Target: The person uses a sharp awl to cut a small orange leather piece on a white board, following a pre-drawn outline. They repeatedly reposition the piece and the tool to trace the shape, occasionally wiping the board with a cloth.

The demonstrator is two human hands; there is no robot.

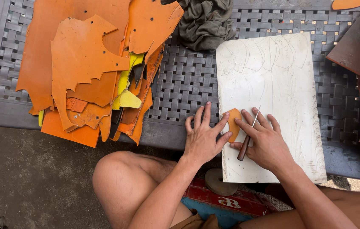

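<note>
Both hands [235, 138] flat on orange piece [233, 123]

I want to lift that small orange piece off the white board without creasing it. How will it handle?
The orange piece looks thin and flat, so probably light and somewhat bendy, like the curled sheets in the pile. Both the left hand and the right hand press on it, which suggests it may slide on the smooth board.

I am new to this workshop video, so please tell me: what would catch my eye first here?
First, the heap of orange leather offcuts on the left of the grey woven table. Then, at the near edge of the scratched white cutting board, the left hand presses a small orange piece, and the right hand holds a thin knife.
</note>
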